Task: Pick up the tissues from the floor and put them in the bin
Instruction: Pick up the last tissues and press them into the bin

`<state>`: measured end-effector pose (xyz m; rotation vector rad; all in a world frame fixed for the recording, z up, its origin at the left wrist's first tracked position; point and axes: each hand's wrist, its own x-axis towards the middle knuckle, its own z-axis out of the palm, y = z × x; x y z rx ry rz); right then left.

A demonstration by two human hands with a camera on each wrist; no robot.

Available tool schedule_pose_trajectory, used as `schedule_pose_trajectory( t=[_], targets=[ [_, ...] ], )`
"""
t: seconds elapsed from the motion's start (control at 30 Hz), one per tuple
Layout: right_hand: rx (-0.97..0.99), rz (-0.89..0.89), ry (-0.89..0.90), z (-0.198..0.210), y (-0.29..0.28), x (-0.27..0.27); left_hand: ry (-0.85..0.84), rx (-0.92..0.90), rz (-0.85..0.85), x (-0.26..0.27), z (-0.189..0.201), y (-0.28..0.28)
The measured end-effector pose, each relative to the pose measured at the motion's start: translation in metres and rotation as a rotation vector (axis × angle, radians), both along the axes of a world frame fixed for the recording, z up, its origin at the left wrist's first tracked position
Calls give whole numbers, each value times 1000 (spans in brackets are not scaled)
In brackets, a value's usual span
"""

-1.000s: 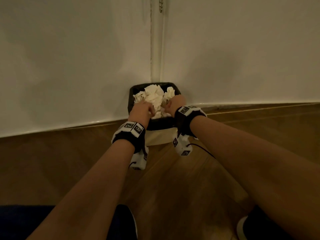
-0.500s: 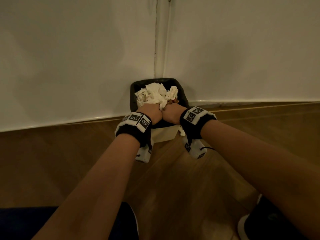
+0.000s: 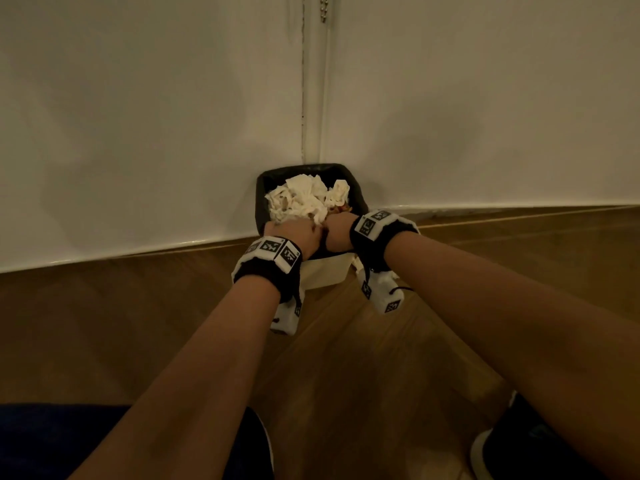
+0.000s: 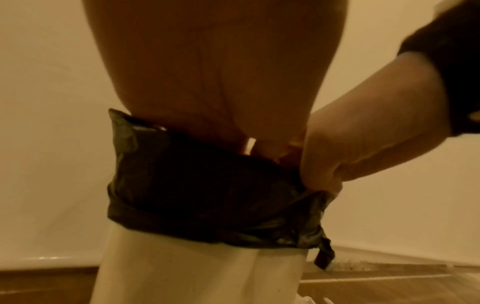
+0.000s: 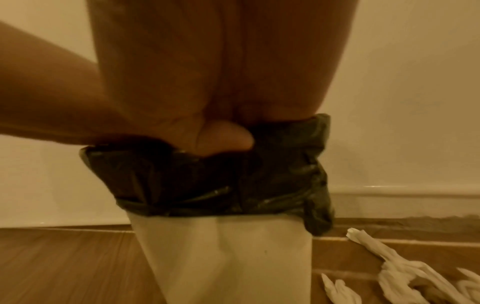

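Note:
A white bin (image 3: 325,275) with a black liner (image 3: 311,167) stands in the wall corner, heaped with crumpled white tissues (image 3: 301,199). My left hand (image 3: 294,235) and right hand (image 3: 337,233) sit side by side at the bin's near rim, fingers curled down into the tissue heap. In the left wrist view the right hand (image 4: 363,144) curls over the liner (image 4: 207,195) edge. The right wrist view has my thumb dipping inside the liner (image 5: 207,174). The fingertips are hidden in the bin. More tissues (image 5: 405,273) lie on the floor right of the bin.
White walls meet just behind the bin, with a skirting strip (image 3: 138,252) along the wooden floor (image 3: 346,375). A bead cord (image 3: 323,8) hangs in the corner above. My shoe (image 3: 485,455) is at the lower right and dark clothing (image 3: 52,441) at the lower left.
Both hands have drawn together from either side of the tissue heap to the bin's near rim and sunk lower into it. The heap sits a little lower.

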<state>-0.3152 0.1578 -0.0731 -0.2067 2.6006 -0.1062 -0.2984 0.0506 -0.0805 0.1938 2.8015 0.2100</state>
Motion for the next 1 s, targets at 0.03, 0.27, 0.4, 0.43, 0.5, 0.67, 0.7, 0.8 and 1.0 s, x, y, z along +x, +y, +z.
schedule_pose_trajectory(
  t=[0.03, 0.27, 0.4, 0.43, 0.5, 0.67, 0.7, 0.8, 1.0],
  targets=[
    [-35, 12, 37, 0, 3, 4, 50, 12, 31, 2, -1, 1],
    [-185, 65, 413, 18, 51, 44, 515, 270, 291, 25, 16, 24],
    [-309, -152, 714, 26, 93, 46, 759, 451, 107, 31, 32, 50],
    [-339, -259, 747, 24, 106, 44, 785, 490, 19, 34, 34, 59],
    [-391, -448, 759, 17, 129, 42, 786, 586, -135, 40, 30, 81],
    [-332, -603, 582, -24, 173, 43, 419, 522, -328, 51, -24, 125],
    [-277, -584, 492, -37, 179, 42, 302, 449, -347, 50, -41, 130],
    [-139, -543, 208, -74, 186, 40, 13, 283, -355, 39, -90, 137],
    [-121, -576, 27, -139, 190, 27, -80, 224, -225, 5, -152, 148]
  ],
)
